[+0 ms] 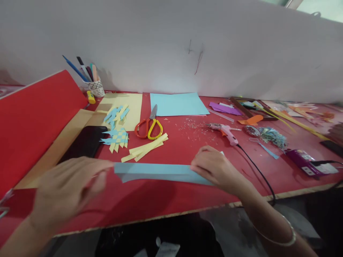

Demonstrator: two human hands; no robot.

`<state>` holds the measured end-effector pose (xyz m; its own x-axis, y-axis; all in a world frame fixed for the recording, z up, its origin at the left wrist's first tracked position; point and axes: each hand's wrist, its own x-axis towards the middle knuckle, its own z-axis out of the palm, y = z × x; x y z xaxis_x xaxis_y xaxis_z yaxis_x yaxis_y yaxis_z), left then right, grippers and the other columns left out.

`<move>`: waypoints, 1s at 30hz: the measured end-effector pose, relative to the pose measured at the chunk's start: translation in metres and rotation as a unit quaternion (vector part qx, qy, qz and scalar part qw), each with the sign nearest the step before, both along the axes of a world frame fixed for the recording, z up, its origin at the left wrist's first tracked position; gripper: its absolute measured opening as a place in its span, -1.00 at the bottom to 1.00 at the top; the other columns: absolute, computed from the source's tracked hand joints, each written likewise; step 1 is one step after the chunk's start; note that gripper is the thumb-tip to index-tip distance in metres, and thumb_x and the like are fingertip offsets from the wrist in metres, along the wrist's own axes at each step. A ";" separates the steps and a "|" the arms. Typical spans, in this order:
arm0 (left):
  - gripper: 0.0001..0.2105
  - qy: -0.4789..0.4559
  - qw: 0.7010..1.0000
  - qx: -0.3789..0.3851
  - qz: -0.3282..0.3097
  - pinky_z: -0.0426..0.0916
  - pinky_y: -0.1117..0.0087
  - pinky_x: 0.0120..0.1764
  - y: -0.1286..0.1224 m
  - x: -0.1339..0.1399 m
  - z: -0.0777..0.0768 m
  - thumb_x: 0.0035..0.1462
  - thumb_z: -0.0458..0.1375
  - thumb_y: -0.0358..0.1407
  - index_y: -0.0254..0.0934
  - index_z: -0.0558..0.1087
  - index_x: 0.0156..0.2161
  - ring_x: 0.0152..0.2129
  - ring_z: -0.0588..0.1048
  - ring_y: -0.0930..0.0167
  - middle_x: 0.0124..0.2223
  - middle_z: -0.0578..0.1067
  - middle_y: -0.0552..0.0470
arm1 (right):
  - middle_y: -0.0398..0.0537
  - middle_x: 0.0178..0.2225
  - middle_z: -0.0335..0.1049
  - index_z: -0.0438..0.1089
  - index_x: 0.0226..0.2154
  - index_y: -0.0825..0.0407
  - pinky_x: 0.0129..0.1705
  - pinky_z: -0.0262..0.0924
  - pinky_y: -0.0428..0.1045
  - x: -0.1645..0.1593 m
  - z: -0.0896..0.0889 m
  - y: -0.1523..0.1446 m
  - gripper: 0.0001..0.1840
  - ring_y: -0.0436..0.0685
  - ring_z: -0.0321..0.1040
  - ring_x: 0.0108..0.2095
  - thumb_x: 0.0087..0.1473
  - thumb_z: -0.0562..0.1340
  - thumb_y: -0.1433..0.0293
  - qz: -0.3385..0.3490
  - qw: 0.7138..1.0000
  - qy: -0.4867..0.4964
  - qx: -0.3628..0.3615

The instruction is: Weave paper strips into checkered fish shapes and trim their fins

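Right bare hand (214,167) is pinching the right part of a long, straight pale-blue paper strip (152,172) near the front edge of the flat red tabletop (182,150), probably to steady it. Left bare hand (66,187) is appearing blurred at the strip's left end; cannot tell if gripping. Narrow yellow paper strips (147,148) are lying just beyond, seemingly for easy reach.

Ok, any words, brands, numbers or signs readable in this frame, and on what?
None readable.
Purple box: pale patches on top, too small and blurred to read.
Pink glue gun: any markings too small to read.
White cup: dark line pattern, no letters I can make out.
Blue paper strip: no print visible.
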<state>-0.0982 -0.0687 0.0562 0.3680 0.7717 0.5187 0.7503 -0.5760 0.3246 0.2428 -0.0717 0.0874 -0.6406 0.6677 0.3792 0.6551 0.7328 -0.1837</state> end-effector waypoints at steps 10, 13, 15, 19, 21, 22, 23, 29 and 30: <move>-0.65 0.170 0.967 0.096 -0.161 0.17 0.41 -0.45 -0.004 0.095 0.024 0.18 -0.20 -0.42 -0.24 0.37 -0.51 -0.58 0.33 0.45 -0.57 0.40 0.09 | -0.25 -0.67 0.20 0.27 -0.60 0.05 -0.05 -0.04 0.00 -0.039 0.003 -0.005 -0.71 -0.09 0.02 -0.61 0.06 -0.02 0.48 0.018 0.992 -0.059 0.109; -0.58 0.142 0.969 0.100 -0.177 0.11 0.43 -0.54 -0.007 0.103 0.023 0.20 -0.23 -0.41 -0.27 0.29 -0.62 -0.70 0.26 0.49 -0.68 0.33 0.12 | -0.27 -0.70 0.14 0.25 -0.64 0.05 -0.07 -0.01 0.00 -0.053 -0.004 -0.006 -0.74 -0.09 -0.05 -0.63 -0.04 -0.03 0.53 0.033 0.989 -0.053 0.135; -0.55 0.123 0.972 0.073 -0.186 0.06 0.45 -0.60 -0.009 0.107 0.023 0.21 -0.25 -0.37 -0.27 0.24 -0.67 -0.75 0.21 0.52 -0.72 0.29 0.14 | -0.29 -0.74 0.07 0.20 -0.69 0.05 -0.19 0.06 -0.08 -0.058 -0.009 -0.006 -0.76 -0.09 -0.14 -0.66 -0.12 -0.03 0.55 0.057 0.988 -0.017 0.146; -0.58 0.103 0.972 -0.020 -0.212 0.05 0.50 -0.63 -0.009 0.102 0.024 0.20 -0.22 -0.31 -0.28 0.25 -0.65 -0.75 0.25 0.55 -0.69 0.33 0.16 | -0.32 -0.79 -0.03 0.12 -0.76 0.05 -0.40 0.06 -0.16 -0.051 -0.014 -0.003 -0.80 -0.10 -0.27 -0.68 -0.26 -0.03 0.58 0.062 0.989 0.042 0.130; -0.62 0.086 0.973 -0.052 -0.209 0.08 0.52 -0.61 -0.006 0.093 0.024 0.18 -0.18 -0.30 -0.27 0.28 -0.61 -0.72 0.29 0.54 -0.67 0.37 0.16 | -0.32 -0.79 -0.03 0.10 -0.77 0.05 -0.44 0.04 -0.15 -0.039 -0.015 -0.001 -0.80 -0.10 -0.27 -0.68 -0.28 -0.04 0.59 0.040 0.992 0.047 0.112; -0.64 0.076 0.974 -0.063 -0.206 0.10 0.53 -0.61 -0.004 0.088 0.024 0.17 -0.16 -0.29 -0.26 0.29 -0.61 -0.72 0.30 0.54 -0.67 0.37 0.17 | -0.31 -0.79 -0.01 0.10 -0.77 0.04 -0.44 0.04 -0.15 -0.033 -0.016 -0.001 -0.80 -0.10 -0.26 -0.69 -0.29 -0.04 0.59 0.025 0.994 0.045 0.095; -0.65 0.070 0.974 -0.075 -0.202 0.12 0.55 -0.60 -0.001 0.082 0.023 0.16 -0.14 -0.29 -0.25 0.29 -0.61 -0.72 0.31 0.54 -0.66 0.38 0.18 | -0.30 -0.78 0.01 0.10 -0.77 0.04 -0.44 0.04 -0.14 -0.025 -0.017 0.000 -0.80 -0.10 -0.24 -0.69 -0.28 -0.04 0.59 0.012 0.996 0.042 0.078; -0.69 0.053 0.976 -0.163 -0.138 0.18 0.60 -0.56 0.003 0.043 0.016 0.10 -0.08 -0.23 -0.21 0.33 -0.60 -0.68 0.32 0.55 -0.64 0.40 0.20 | -0.24 -0.75 0.08 0.14 -0.72 0.04 -0.49 0.04 -0.13 0.022 -0.024 0.007 -0.81 -0.09 -0.05 -0.68 -0.20 -0.03 0.55 -0.098 0.993 0.064 0.028; -0.68 0.040 0.984 -0.151 -0.086 0.19 0.59 -0.55 0.002 0.037 0.015 0.10 -0.09 -0.20 -0.21 0.34 -0.60 -0.69 0.32 0.55 -0.65 0.39 0.20 | -0.23 -0.75 0.08 0.14 -0.71 0.04 -0.54 0.01 -0.14 0.028 -0.024 0.009 -0.82 -0.08 -0.01 -0.67 -0.20 -0.02 0.53 -0.127 0.989 0.073 0.016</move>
